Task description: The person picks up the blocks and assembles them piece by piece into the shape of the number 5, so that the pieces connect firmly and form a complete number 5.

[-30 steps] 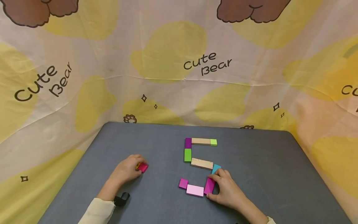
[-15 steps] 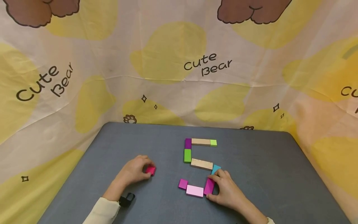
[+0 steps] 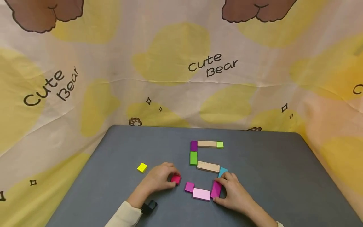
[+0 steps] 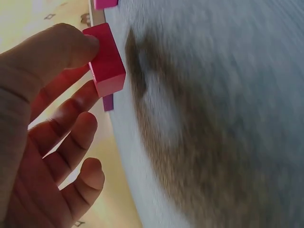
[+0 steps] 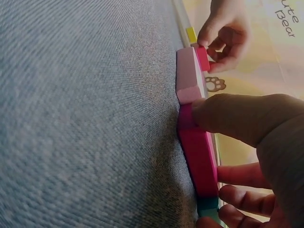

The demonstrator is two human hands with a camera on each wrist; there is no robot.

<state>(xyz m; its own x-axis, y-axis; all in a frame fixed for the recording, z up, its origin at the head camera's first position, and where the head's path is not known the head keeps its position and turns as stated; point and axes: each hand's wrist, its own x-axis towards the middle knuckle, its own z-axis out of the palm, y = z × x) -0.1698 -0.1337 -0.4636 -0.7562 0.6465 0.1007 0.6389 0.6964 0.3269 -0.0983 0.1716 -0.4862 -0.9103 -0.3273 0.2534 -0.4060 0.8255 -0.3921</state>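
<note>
My left hand (image 3: 158,179) pinches a small red block (image 3: 176,179) between thumb and fingers, left of the row of blocks. In the left wrist view the red block (image 4: 105,59) appears held off the cloth, thumb on one face. My right hand (image 3: 234,193) holds a magenta block (image 3: 216,189) lying on the table, with the thumb at its near end and a fingertip at its far end. A pale pink block (image 3: 201,194) and a smaller magenta block (image 3: 189,187) continue leftward from it. A blue block (image 3: 222,171) is partly hidden beyond my right fingers.
Farther back lie a plain wood block (image 3: 208,166), a green block (image 3: 193,158), a purple block (image 3: 194,146), another wood block (image 3: 207,144) and a lime block (image 3: 220,145). A yellow block (image 3: 142,167) sits left on the grey table (image 3: 269,164). Patterned cloth (image 3: 170,63) hangs behind.
My left hand has moved right with the red block, leaving the yellow block behind on the table. My right hand stays at the magenta block. The head view has shifted slightly.
</note>
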